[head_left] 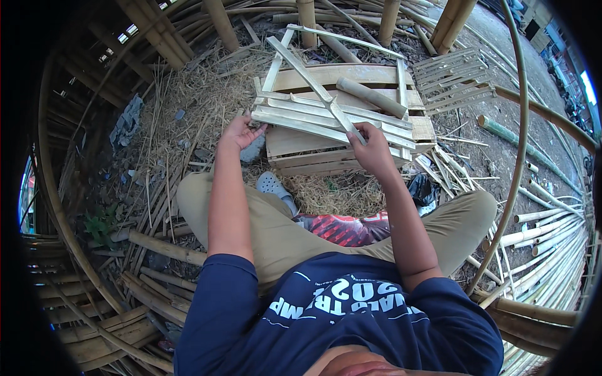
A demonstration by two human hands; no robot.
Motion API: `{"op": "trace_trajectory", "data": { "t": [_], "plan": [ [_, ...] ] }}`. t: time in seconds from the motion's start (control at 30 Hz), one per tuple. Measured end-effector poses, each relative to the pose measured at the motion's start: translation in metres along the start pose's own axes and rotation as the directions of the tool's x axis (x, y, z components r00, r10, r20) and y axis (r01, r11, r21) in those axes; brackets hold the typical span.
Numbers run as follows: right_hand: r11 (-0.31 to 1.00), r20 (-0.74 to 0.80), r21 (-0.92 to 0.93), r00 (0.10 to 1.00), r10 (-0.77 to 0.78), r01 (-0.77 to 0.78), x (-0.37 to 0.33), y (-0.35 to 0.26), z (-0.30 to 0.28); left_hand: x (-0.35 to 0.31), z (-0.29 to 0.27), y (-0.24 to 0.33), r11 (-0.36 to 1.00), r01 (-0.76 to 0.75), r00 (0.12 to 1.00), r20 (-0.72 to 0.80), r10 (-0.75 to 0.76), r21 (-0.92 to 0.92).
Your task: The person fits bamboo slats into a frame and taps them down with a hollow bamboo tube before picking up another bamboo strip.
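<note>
I sit with knees apart before a low wooden pallet [295, 161]. On it lies a flat panel of pale split bamboo slats [313, 119], with a long diagonal slat [313, 84] across it. My left hand [239, 133] holds the panel's near left corner, fingers curled on the slat ends. My right hand [370, 149] grips the near end of the diagonal slat where it crosses the panel's front edge. A short round bamboo piece [372, 97] rests on the panel's right side.
Straw and bamboo scraps cover the ground. Long bamboo poles [552, 232] lie at right, a bent bamboo hoop [519, 144] arches there. A finished slat panel [454, 75] lies at back right. A grey sandal [276, 188] sits between my knees. Bamboo stacks [113, 326] lie at lower left.
</note>
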State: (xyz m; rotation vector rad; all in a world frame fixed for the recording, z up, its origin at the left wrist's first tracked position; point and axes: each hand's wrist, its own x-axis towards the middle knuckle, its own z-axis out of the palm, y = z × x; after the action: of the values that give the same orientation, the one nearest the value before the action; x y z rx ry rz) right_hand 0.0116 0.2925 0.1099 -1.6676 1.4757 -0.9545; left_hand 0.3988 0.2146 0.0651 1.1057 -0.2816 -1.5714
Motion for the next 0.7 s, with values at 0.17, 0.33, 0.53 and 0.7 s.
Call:
{"op": "trace_trajectory", "data": {
  "t": [0.17, 0.33, 0.53, 0.7],
  "plan": [
    [0.999, -0.011, -0.010, 0.999, 0.031, -0.031, -0.008, 0.024, 0.004, -0.006, 0.021, -0.010, 1.000, 0.001, 0.998, -0.065, -0.003, -0.016],
    [0.960, -0.038, -0.226, 0.986, 0.160, -0.164, -0.025, -0.024, 0.008, -0.009, -0.013, -0.009, 0.975, -0.159, 0.975, 0.181, 0.130, 0.158],
    [0.718, -0.225, -0.672, 0.874, -0.431, 0.181, 0.029, 0.031, 0.007, -0.032, 0.042, 0.004, 0.956, -0.279, 0.942, 0.220, 0.255, 0.087],
    [0.679, 0.135, -0.622, 0.907, -0.399, 0.391, 0.039, 0.014, -0.023, -0.059, 0.057, 0.018, 0.936, -0.340, 0.913, 0.271, 0.305, 0.091]
  ]
}}
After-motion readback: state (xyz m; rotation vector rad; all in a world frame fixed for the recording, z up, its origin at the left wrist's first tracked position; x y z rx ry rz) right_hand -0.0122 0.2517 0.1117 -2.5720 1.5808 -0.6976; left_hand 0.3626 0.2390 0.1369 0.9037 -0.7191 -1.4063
